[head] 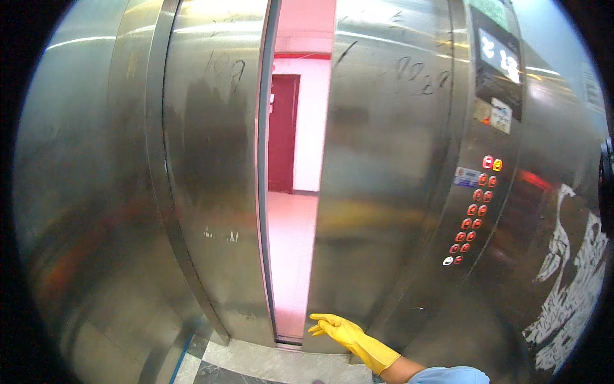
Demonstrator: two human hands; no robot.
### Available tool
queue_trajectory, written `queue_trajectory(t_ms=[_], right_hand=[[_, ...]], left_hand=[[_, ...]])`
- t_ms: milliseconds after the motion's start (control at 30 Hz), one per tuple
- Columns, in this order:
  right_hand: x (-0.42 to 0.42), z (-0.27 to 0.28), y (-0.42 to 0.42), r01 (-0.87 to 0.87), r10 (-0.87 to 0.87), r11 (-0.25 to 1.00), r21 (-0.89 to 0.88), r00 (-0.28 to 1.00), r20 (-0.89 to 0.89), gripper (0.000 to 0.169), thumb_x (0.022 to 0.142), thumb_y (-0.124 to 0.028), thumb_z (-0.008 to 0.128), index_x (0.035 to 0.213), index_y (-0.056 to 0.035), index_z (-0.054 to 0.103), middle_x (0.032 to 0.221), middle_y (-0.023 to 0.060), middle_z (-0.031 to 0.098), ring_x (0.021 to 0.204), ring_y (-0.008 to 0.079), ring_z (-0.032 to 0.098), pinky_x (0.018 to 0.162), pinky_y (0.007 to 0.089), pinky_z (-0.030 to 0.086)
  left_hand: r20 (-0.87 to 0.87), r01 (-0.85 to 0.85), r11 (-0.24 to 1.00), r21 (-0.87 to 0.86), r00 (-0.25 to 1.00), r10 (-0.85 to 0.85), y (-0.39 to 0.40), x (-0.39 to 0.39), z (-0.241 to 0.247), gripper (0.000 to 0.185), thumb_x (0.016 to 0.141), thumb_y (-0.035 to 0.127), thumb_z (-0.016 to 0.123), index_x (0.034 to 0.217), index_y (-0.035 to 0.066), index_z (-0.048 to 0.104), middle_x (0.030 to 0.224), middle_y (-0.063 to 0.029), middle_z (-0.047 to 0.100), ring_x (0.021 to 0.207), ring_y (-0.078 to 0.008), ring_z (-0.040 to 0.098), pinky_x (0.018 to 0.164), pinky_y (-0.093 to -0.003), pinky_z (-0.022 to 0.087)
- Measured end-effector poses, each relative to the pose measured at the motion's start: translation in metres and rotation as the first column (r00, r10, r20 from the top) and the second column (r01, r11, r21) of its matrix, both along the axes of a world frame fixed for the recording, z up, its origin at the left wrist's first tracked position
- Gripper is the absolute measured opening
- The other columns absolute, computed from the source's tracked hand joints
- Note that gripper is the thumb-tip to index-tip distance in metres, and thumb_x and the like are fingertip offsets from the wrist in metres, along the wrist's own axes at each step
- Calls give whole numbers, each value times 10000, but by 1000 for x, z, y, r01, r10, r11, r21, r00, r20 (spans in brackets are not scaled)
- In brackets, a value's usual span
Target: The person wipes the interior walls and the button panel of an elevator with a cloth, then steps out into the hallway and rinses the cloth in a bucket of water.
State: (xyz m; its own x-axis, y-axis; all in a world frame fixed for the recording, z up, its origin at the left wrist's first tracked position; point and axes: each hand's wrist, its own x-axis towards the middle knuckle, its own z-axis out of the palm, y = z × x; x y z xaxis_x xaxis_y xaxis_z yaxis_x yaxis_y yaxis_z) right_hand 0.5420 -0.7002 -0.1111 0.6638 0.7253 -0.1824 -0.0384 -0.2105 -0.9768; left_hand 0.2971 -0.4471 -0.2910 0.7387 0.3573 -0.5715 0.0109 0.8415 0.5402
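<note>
My right hand [336, 329], in a yellow rubber glove, reaches in from the lower right with its fingers apart and nothing held. Its fingertips point left, near the edge of the right elevator door panel [383, 168]; whether they touch it I cannot tell. The left door panel [216, 168] stands apart from the right one, with a narrow gap between them. Through the gap show a pinkish floor [290, 240] and a dark red door [283, 134]. My left hand is out of view.
Round lit buttons fill the control panel [494, 216] on the right, below a lit display [499, 55]. White scraped residue [571, 297] marks the right wall. The floor [244, 353] is grey and dark tile. The door track [289, 342] crosses the gap's foot.
</note>
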Motion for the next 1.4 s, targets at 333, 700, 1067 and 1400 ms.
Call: queue_trajectory(t_ms=[333,700,1067,1400], right_hand=[[140,-60,34,22,-19,998,-63,999,50,380,1003,-163,385,1362,-48,435,1131,136,652,1035,195,628,924,300,455],[302,-58,87,81,-80,990,-114,997,8,358,1001,-152,376,1314,-5,469,1089,146,663,1008,209,640,923,284,464],[385,-85,99,218,-241,945,-243,968,-69,329,992,-147,397,1277,-26,506,1075,134,672,1010,204,647,913,278,468],[532,-78,178,599,-599,800,25,798,70,267,967,-145,464,1204,-69,560,998,99,702,920,168,686,774,264,532]], left_hand=[[-43,-178,984,-8,983,177,39,51,-38,463,944,354,464,1266,22,492,1112,-89,628,871,-228,617,578,-313,510],[-137,-209,978,-7,969,206,114,288,-15,382,932,425,504,1133,107,575,897,-28,659,613,-182,589,470,-292,440],[-192,-132,991,-27,973,125,165,433,2,306,934,447,490,989,164,592,689,-10,582,442,-162,469,387,-254,329],[-266,255,933,253,946,-186,291,726,41,361,872,463,594,1029,141,551,759,-42,578,416,-157,440,387,-266,360]])
